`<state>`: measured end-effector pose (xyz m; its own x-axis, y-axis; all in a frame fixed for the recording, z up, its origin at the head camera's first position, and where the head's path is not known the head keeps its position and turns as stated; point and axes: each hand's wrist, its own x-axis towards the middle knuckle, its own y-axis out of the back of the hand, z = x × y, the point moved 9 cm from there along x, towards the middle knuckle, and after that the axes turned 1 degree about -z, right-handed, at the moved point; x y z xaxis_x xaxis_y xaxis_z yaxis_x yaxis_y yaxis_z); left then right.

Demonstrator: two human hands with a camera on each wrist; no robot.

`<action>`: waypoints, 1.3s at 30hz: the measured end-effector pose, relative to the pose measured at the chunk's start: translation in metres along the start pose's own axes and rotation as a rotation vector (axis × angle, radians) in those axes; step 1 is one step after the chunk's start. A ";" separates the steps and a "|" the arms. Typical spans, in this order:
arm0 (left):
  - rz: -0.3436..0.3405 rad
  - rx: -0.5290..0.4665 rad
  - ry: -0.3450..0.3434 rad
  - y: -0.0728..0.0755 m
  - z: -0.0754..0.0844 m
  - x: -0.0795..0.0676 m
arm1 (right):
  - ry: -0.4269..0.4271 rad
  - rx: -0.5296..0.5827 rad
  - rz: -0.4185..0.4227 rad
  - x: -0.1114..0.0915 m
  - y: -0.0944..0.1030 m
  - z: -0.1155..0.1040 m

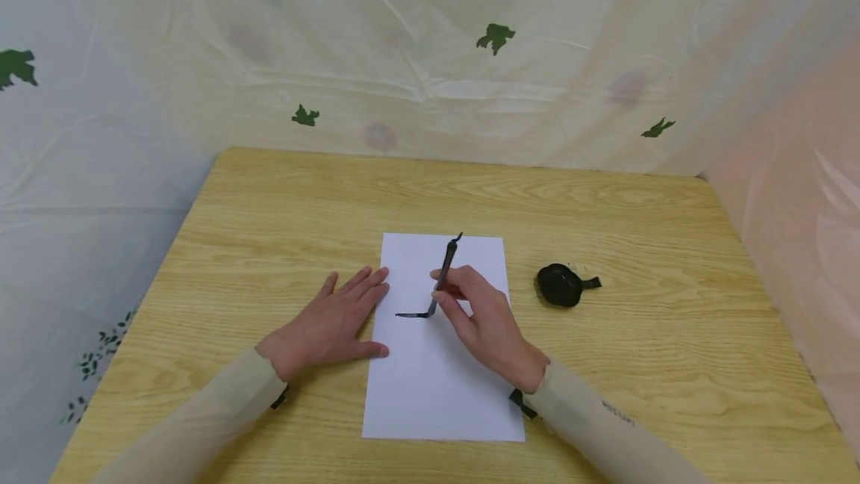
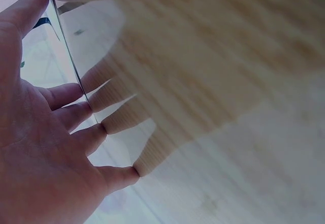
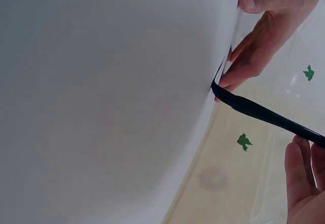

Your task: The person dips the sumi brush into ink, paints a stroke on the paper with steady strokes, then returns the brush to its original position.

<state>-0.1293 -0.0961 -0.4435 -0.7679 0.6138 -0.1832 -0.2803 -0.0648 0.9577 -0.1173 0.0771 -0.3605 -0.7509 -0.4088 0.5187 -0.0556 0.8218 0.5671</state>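
My right hand [image 1: 489, 326] pinches a dark ink brush [image 1: 444, 269] between thumb and fingers, over a white sheet of paper [image 1: 437, 394]. The brush leans slightly, its bent tip on the sheet at the right end of a short horizontal black stroke [image 1: 410, 314]. A small loop sticks up from its top end. My left hand [image 1: 336, 323] lies palm down with fingers spread, the thumb and several fingertips over the sheet's left edge. In the right wrist view the bristles [image 3: 219, 89] bend against the paper, with the left hand [image 3: 277, 28] beyond.
A black scalloped dish [image 1: 560, 284] with a short handle stands right of the paper, small dark specks beside it. The wood-grain table [image 1: 269, 208] meets pale curtains [image 1: 403, 36] with green cut-out shapes at the back and sides.
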 end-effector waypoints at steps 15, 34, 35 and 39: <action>-0.005 0.007 0.004 -0.001 0.000 0.000 | 0.008 -0.015 0.012 -0.004 0.005 0.001; 0.009 0.017 -0.005 0.001 0.001 0.000 | 0.001 -0.004 0.026 -0.008 0.011 0.004; 0.008 0.016 -0.004 0.001 0.001 0.000 | -0.001 -0.004 0.025 -0.008 0.011 0.005; 0.004 0.015 -0.003 -0.001 0.001 0.000 | -0.006 0.002 0.023 -0.009 0.012 0.006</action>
<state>-0.1290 -0.0955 -0.4440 -0.7676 0.6156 -0.1785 -0.2685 -0.0560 0.9616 -0.1147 0.0935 -0.3620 -0.7561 -0.3874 0.5275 -0.0395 0.8315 0.5541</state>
